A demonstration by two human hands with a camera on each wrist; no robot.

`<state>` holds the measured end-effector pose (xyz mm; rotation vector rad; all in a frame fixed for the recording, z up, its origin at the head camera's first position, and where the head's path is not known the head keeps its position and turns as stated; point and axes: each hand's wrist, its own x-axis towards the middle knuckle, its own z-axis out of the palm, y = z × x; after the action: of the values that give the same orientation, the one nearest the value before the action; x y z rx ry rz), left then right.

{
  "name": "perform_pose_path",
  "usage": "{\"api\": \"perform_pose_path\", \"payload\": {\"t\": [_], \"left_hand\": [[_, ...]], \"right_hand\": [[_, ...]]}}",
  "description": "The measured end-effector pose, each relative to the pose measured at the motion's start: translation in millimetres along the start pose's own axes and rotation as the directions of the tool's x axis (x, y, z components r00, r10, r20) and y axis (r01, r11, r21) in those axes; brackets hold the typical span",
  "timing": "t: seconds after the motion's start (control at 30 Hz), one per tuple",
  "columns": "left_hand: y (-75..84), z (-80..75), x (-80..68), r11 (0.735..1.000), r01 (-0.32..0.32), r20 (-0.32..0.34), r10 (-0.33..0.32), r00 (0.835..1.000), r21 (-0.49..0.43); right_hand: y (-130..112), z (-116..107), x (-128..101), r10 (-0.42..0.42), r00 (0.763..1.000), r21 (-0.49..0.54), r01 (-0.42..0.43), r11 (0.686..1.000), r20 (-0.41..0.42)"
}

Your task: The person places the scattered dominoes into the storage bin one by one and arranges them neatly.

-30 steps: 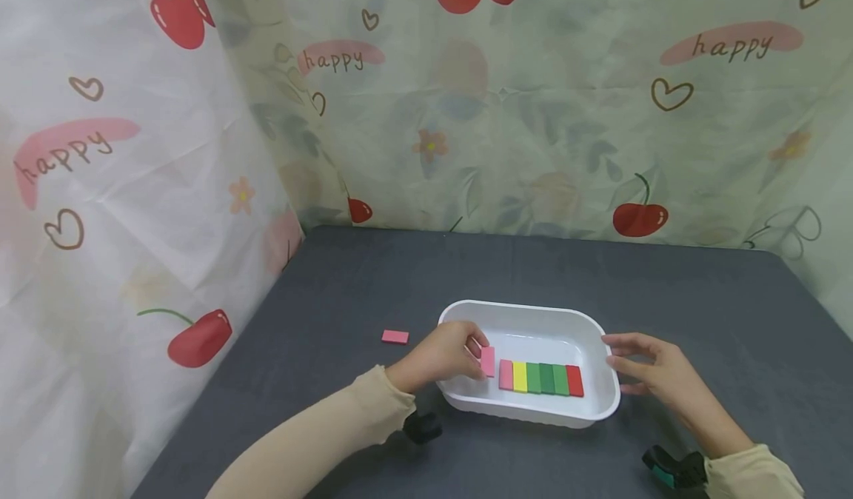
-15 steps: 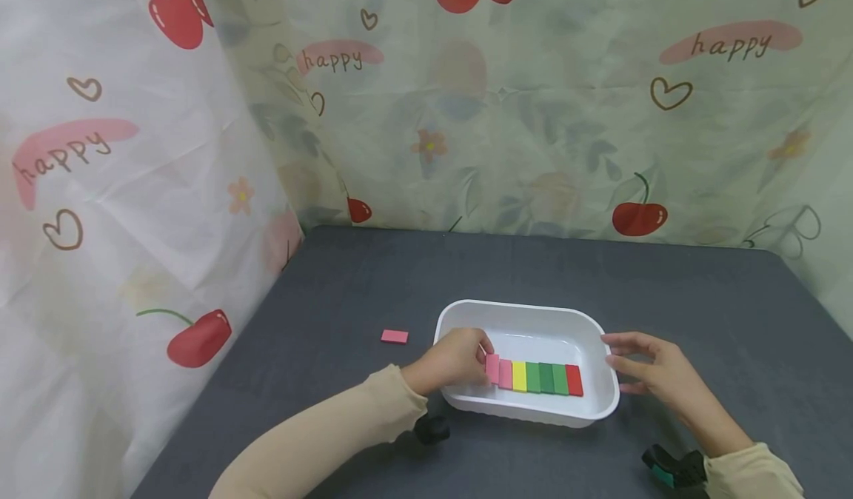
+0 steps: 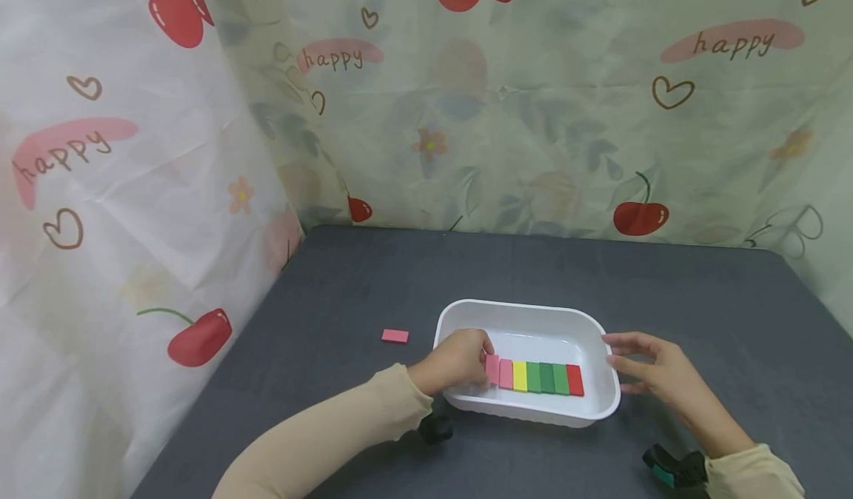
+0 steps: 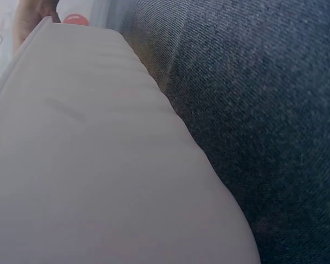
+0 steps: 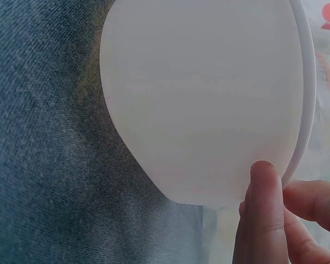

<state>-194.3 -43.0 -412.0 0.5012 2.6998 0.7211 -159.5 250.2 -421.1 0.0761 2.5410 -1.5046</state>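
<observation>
My left hand [image 3: 458, 358] reaches over the left rim of a white tray [image 3: 533, 313] and pinches a pink tile [image 3: 492, 370] by its ends. That tile lies at the left end of a row, right beside another pink tile [image 3: 506, 374]. Rightward the row runs on with a yellow tile [image 3: 520, 376], several green tiles [image 3: 547, 378] and a red tile [image 3: 574, 380]. Outside the tray's right end, my right hand [image 3: 656, 366] rests its extended fingers against the rim and outer wall. In the right wrist view, fingertips [image 5: 264, 176] touch that wall.
One loose pink tile [image 3: 395, 336] lies on the dark grey cloth [image 3: 373, 277] left of the tray. A printed curtain [image 3: 493, 143] hangs behind the table and down its left side. Black wrist devices [image 3: 674, 469] sit at both cuffs.
My left hand has moved right and slightly down, bringing its pink tile up against the row's left end. The right hand stays at the tray's right end.
</observation>
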Motion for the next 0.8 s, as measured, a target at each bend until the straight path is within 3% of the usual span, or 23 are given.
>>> {"api": "perform_pose_path", "payload": {"t": [0.8], "left_hand": [[-0.2,5.3,3.1,0.999,0.012,0.017,-0.013,1.0,0.047]], "right_hand": [[-0.4,-0.1,0.1,0.0,1.0,0.0,0.0,1.0,0.003]]}}
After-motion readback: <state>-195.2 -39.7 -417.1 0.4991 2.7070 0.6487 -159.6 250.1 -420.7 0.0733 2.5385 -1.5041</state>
